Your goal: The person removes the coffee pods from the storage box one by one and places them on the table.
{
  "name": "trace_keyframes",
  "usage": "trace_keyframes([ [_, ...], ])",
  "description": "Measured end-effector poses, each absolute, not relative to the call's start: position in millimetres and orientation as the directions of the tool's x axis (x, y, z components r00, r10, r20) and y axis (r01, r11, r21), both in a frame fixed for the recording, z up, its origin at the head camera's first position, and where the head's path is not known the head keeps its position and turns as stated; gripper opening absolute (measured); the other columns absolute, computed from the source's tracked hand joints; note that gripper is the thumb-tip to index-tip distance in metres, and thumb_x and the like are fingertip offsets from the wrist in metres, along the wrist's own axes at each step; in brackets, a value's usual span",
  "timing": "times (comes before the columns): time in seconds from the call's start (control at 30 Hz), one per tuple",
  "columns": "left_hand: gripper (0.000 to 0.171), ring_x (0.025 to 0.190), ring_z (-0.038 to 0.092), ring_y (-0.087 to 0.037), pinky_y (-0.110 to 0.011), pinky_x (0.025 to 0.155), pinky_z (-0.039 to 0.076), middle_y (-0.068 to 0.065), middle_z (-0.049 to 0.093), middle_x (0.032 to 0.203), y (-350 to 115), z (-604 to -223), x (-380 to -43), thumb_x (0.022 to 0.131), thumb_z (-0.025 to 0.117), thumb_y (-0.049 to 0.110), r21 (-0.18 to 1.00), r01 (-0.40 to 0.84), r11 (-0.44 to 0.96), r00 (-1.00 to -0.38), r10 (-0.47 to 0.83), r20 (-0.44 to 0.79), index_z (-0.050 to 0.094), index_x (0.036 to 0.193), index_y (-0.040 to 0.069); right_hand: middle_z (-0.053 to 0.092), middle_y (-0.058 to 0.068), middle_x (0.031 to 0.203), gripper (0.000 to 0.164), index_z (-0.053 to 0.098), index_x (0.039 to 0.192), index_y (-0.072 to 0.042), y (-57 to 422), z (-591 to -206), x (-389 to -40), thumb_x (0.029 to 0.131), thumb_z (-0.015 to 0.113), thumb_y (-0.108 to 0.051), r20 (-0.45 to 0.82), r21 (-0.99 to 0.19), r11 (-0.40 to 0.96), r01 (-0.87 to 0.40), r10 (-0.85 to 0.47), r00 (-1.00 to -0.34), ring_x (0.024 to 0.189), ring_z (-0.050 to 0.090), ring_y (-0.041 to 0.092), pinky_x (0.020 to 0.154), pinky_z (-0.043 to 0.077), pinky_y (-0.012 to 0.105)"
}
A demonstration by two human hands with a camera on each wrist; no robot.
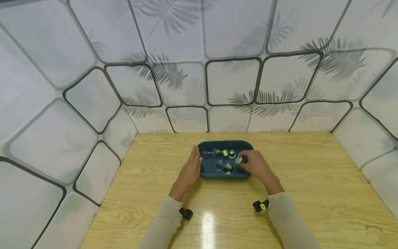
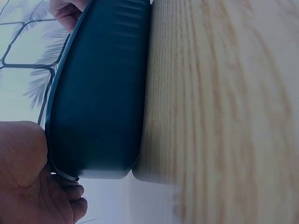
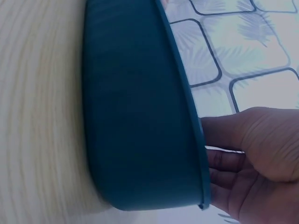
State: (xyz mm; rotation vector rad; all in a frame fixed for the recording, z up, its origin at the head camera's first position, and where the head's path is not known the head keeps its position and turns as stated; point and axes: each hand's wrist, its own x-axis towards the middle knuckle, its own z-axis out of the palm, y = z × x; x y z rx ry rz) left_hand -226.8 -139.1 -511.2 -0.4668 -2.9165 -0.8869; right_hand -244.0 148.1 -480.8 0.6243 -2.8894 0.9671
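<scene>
A dark blue tray (image 1: 225, 176) with rounded corners holds several small green coffee capsules (image 1: 216, 151) with silvery rims, some upright and some tipped over. My left hand (image 1: 189, 170) grips the tray's left end; in the left wrist view its fingers (image 2: 77, 207) curl outside the wall near the corner. Over the tray's right side, my right hand (image 1: 255, 165) pinches one coffee capsule (image 1: 238, 160) between thumb and fingers, its pale round face turned left. In the right wrist view the tray wall (image 3: 140, 112) hides that capsule and the fingertips.
Underneath everything lies a light wood-grain table (image 1: 317, 193). Patterned white wall sheets (image 1: 233, 83) with dark outlines and leaf prints enclose its back and sides. Each sleeve carries a small black wrist device (image 1: 260, 206).
</scene>
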Motion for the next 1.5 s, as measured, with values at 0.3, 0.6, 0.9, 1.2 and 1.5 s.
trace_keyframes([
  [0.3, 0.060, 0.150, 0.026, -0.035, -0.048, 0.115, 0.035, -0.019, 0.002, 0.168, -140.0, -510.1, -225.3, 0.113, 0.035, 0.025, 0.565, 0.284, 0.774, -0.958, 0.258, 0.128, 0.011, 0.159, -0.006, 0.073, 0.013, 0.104, 0.035, 0.071, 0.120, 0.001, 159.6, -474.1, -243.1, 0.086, 0.080, -0.002, 0.186, -0.656, 0.658, -0.370, -0.333, -0.924, 0.093, 0.069, 0.029, 0.077, 0.057, 0.046],
  [0.6, 0.059, 0.149, 0.027, -0.036, -0.048, 0.114, 0.037, -0.021, 0.004, 0.168, -140.1, -508.8, -224.7, 0.113, 0.034, 0.022, 0.554, 0.288, 0.781, -0.956, 0.267, 0.120, 0.011, 0.159, -0.008, 0.072, 0.015, 0.105, 0.034, 0.070, 0.120, 0.002, 173.0, -473.8, -245.1, 0.087, 0.078, 0.000, 0.204, -0.683, 0.632, -0.367, -0.318, -0.926, 0.094, 0.069, 0.030, 0.079, 0.059, 0.046],
  [0.9, 0.059, 0.147, 0.032, -0.037, -0.048, 0.112, 0.039, -0.019, 0.003, 0.168, -139.8, -510.4, -225.5, 0.113, 0.034, 0.023, 0.564, 0.282, 0.776, -0.958, 0.260, 0.121, 0.010, 0.159, -0.006, 0.070, 0.020, 0.113, 0.038, 0.067, 0.125, 0.004, 185.1, -470.1, -247.6, 0.088, 0.077, 0.000, 0.184, -0.716, 0.613, -0.335, -0.297, -0.937, 0.101, 0.069, 0.036, 0.081, 0.060, 0.044],
  [1.2, 0.059, 0.148, 0.030, -0.036, -0.048, 0.114, 0.037, -0.018, 0.003, 0.169, -138.6, -511.5, -226.7, 0.114, 0.033, 0.023, 0.560, 0.273, 0.782, -0.961, 0.251, 0.118, 0.010, 0.160, -0.005, 0.070, 0.021, 0.117, 0.038, 0.066, 0.127, 0.004, 199.4, -468.5, -248.4, 0.090, 0.076, 0.000, 0.210, -0.720, 0.607, -0.335, -0.270, -0.940, 0.102, 0.069, 0.037, 0.083, 0.059, 0.047],
  [1.5, 0.059, 0.148, 0.030, -0.037, -0.049, 0.114, 0.037, -0.019, 0.001, 0.168, -138.2, -508.4, -225.3, 0.114, 0.033, 0.023, 0.566, 0.276, 0.777, -0.960, 0.255, 0.118, 0.009, 0.159, -0.006, 0.069, 0.024, 0.118, 0.039, 0.066, 0.127, 0.004, 211.3, -466.0, -248.3, 0.090, 0.076, -0.001, 0.230, -0.698, 0.638, -0.325, -0.231, -0.946, 0.101, 0.070, 0.039, 0.082, 0.059, 0.047],
])
